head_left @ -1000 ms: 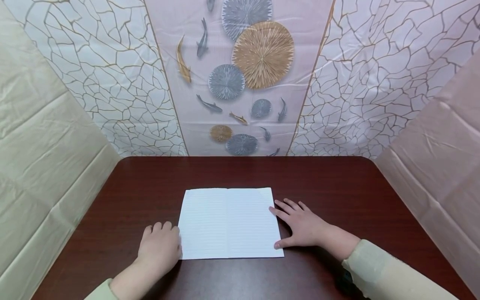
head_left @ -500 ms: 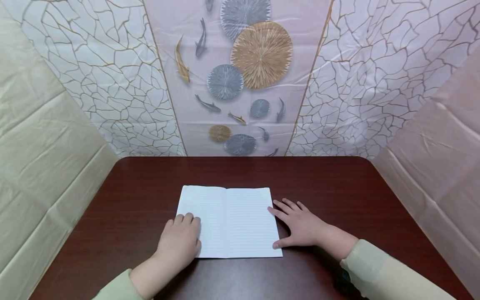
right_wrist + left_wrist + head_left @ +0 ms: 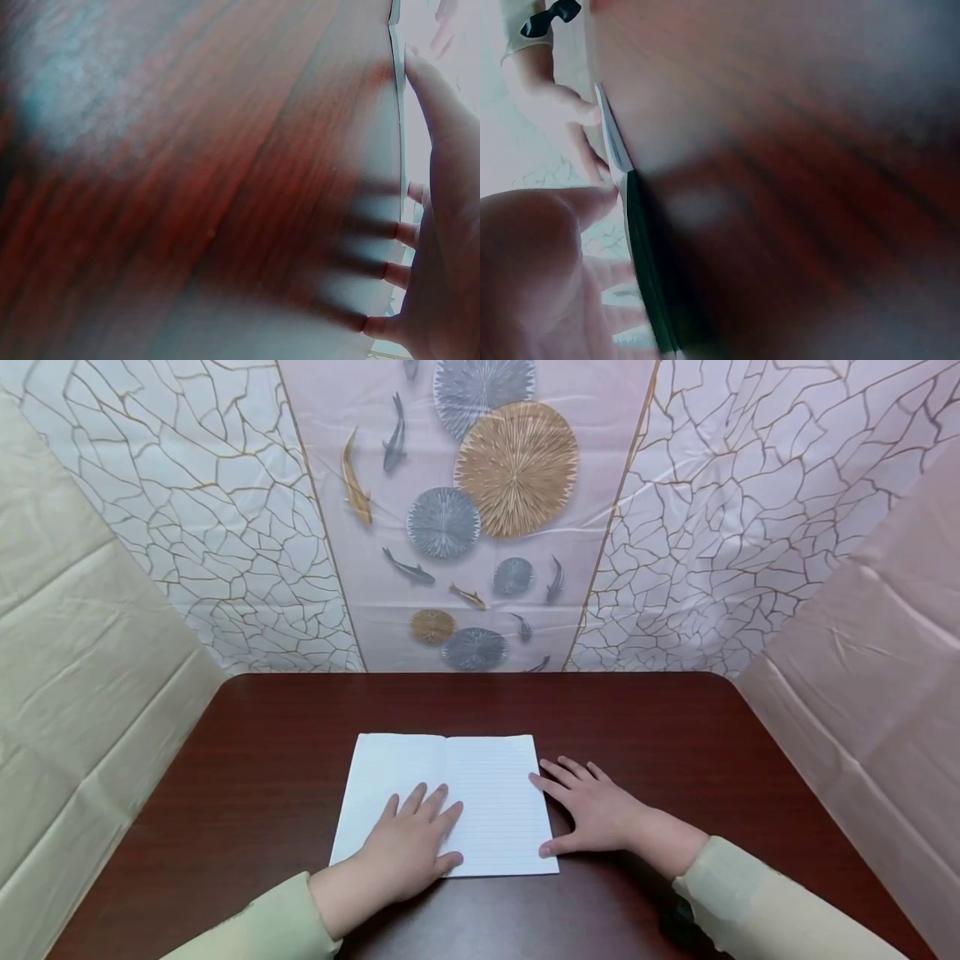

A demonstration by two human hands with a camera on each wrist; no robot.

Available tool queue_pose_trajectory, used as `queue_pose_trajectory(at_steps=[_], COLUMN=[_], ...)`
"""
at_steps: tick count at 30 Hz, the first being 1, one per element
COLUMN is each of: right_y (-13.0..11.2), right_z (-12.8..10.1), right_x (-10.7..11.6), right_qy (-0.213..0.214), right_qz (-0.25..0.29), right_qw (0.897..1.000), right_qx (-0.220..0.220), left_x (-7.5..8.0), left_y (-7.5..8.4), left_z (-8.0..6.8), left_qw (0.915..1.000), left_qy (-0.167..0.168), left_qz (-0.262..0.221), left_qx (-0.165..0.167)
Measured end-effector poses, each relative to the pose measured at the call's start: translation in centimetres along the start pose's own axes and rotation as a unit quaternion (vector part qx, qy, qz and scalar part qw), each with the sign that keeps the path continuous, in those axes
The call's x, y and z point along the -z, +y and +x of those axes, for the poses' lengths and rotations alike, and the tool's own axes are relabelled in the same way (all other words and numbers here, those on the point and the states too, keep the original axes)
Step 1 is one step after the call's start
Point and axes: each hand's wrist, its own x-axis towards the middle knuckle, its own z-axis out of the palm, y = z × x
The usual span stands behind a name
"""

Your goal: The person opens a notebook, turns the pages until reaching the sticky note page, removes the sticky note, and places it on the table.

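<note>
Moved: left hand (image 3: 408,847) slid from the bare table onto the left page; it was off the edge 1 s ago.
L hand: flat, fingers straight & spread, pressing the page down, prob. to keep it flat.
R hand: right hand (image 3: 596,810) flat on table, fingers straight, tips touching the right edge, likely steadying it.
Book: open white lined-paper notebook (image 3: 491,793), between hands, near front-centre.
Table: dark reddish-brown wooden table (image 3: 675,727).
Surround: patterned plastic backdrop sheet (image 3: 480,510) w/ fish & discs.
</note>
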Motion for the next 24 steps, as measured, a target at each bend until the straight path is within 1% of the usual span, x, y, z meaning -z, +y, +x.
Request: queue_pose_trajectory(at_steps=[3, 6, 12, 19, 24], right_y=[-0.08, -0.10, -0.05, -0.18, -0.37], right_z=[-0.01, -0.06, 0.00, 0.02, 0.14], right_x=[-0.04, -0.01, 0.15, 0.28, 0.20], right_qy=[0.004, 0.007, 0.000, -0.014, -0.012], right_qz=[0.006, 0.011, 0.008, 0.010, 0.009], right_qw=[1.000, 1.000, 1.000, 1.000, 1.000], right_qx=[0.005, 0.008, 0.005, 0.005, 0.003], left_x=[-0.16, -0.27, -0.35, -0.89, -0.45], left_y=[0.12, 0.10, 0.12, 0.24, 0.49], left_z=[0.15, 0.23, 0.45, 0.73, 0.66], left_qw=[0.9996, 0.9990, 0.9984, 0.9984, 0.9980], left_qy=[-0.027, -0.039, -0.043, -0.039, -0.044], left_qz=[-0.007, -0.018, -0.033, -0.034, -0.040], left_qx=[0.010, 0.014, 0.015, 0.022, 0.022])
